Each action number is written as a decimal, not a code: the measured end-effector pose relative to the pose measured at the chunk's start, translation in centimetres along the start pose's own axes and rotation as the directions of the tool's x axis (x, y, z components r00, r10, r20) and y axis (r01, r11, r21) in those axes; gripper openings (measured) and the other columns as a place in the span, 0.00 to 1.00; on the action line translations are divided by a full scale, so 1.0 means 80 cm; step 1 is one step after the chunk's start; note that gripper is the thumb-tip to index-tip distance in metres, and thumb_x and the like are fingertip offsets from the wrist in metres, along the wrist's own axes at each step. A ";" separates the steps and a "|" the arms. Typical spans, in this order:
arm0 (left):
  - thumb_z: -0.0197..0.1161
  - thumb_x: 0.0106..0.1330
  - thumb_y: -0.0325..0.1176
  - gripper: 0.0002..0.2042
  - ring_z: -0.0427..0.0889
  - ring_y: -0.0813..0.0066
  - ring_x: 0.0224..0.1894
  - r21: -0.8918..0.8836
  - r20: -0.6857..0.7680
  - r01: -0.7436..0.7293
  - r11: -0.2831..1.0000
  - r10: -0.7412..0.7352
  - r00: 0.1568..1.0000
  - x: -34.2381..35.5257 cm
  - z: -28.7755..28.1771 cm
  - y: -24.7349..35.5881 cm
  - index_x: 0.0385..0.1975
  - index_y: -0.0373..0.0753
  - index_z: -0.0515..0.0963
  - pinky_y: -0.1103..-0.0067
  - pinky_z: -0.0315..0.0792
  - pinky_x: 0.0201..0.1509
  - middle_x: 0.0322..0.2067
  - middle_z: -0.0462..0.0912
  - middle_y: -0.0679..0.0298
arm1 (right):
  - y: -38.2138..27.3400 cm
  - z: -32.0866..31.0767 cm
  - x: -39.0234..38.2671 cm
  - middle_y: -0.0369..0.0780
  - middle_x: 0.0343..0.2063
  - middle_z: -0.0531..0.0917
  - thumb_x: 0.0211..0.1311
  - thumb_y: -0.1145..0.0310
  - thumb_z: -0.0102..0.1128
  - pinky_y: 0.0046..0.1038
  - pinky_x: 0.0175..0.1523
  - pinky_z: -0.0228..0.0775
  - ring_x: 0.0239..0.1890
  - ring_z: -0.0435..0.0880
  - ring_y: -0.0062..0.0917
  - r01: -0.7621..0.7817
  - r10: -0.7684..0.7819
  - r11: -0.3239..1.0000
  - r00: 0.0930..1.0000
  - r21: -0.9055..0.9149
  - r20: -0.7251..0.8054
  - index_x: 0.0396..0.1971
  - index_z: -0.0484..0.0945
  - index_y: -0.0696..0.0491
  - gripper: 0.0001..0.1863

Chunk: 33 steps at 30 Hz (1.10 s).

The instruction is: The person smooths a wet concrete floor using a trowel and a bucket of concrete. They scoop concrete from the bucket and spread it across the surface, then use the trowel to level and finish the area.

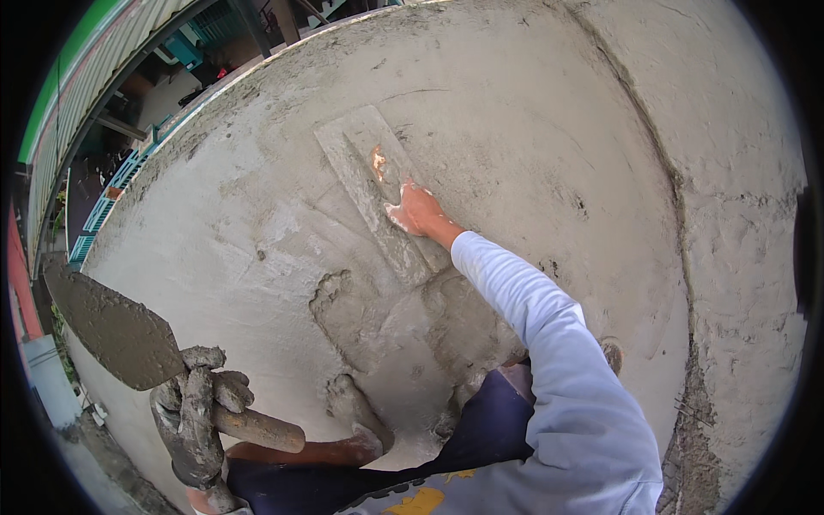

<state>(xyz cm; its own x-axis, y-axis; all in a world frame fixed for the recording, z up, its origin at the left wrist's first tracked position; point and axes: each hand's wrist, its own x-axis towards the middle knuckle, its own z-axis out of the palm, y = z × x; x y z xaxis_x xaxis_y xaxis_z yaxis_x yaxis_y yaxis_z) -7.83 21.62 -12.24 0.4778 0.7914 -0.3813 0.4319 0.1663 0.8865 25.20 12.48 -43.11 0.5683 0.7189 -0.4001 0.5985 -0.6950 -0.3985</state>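
My right hand (pixel 417 209), spattered with cement, grips the handle of a long rectangular plastering float (pixel 360 167). The float rests on the wet grey cement surface (pixel 532 120), well out in front of me. At the lower left my left hand (pixel 196 416) is in a dark glove caked with cement. Its fingers wrap around the wooden handle of a pointed trowel (pixel 120 330). That trowel's blade is coated in grey mortar and juts to the upper left, raised off the surface.
Rough hollows (pixel 343 313) mark the cement between my legs and the float. A long crack-like seam (pixel 661 163) runs down the right side. Beyond the far left edge are a teal railing (pixel 116 189) and a corrugated roof (pixel 94 56).
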 end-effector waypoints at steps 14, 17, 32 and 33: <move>0.56 0.67 0.43 0.18 0.79 0.70 0.28 -0.066 -0.182 0.226 0.972 -0.234 0.955 -0.045 -0.053 -0.026 0.44 0.32 0.72 0.76 0.73 0.36 0.27 0.81 0.56 | 0.153 0.007 -0.080 0.51 0.30 0.82 0.59 0.65 0.63 0.38 0.37 0.69 0.34 0.82 0.37 -0.338 0.544 0.775 0.786 0.534 -0.292 0.35 0.74 0.67 0.17; 0.55 0.67 0.43 0.18 0.79 0.70 0.28 0.039 -0.161 0.216 0.975 -0.208 0.965 -0.035 -0.040 -0.017 0.45 0.32 0.72 0.74 0.73 0.36 0.27 0.81 0.55 | 0.085 0.014 0.020 0.56 0.29 0.81 0.58 0.57 0.63 0.39 0.41 0.71 0.36 0.83 0.45 -0.252 0.437 0.862 0.808 0.440 -0.395 0.30 0.75 0.67 0.22; 0.56 0.68 0.39 0.15 0.78 0.73 0.26 0.068 -0.175 0.164 0.984 -0.150 0.973 -0.031 0.008 0.024 0.43 0.32 0.73 0.79 0.72 0.31 0.23 0.79 0.58 | -0.005 -0.028 -0.034 0.51 0.56 0.74 0.59 0.60 0.62 0.41 0.62 0.66 0.56 0.77 0.42 0.248 -0.184 0.901 0.961 -0.357 0.204 0.69 0.51 0.52 0.41; 0.56 0.68 0.39 0.14 0.78 0.73 0.27 0.078 -0.149 0.173 0.982 -0.161 0.976 -0.030 0.014 0.023 0.43 0.32 0.73 0.79 0.72 0.32 0.23 0.79 0.59 | 0.010 -0.040 -0.021 0.50 0.55 0.75 0.59 0.61 0.62 0.41 0.61 0.66 0.56 0.77 0.41 0.182 -0.137 0.919 0.979 -0.351 0.148 0.69 0.52 0.52 0.41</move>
<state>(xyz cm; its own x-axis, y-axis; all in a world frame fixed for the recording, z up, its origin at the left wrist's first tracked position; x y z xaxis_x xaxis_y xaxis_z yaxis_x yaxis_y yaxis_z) -7.33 19.41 -9.95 0.2829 0.8331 -0.4753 0.5665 0.2547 0.7837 26.50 10.77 -40.09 0.3911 0.7975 -0.4595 0.8511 -0.5034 -0.1492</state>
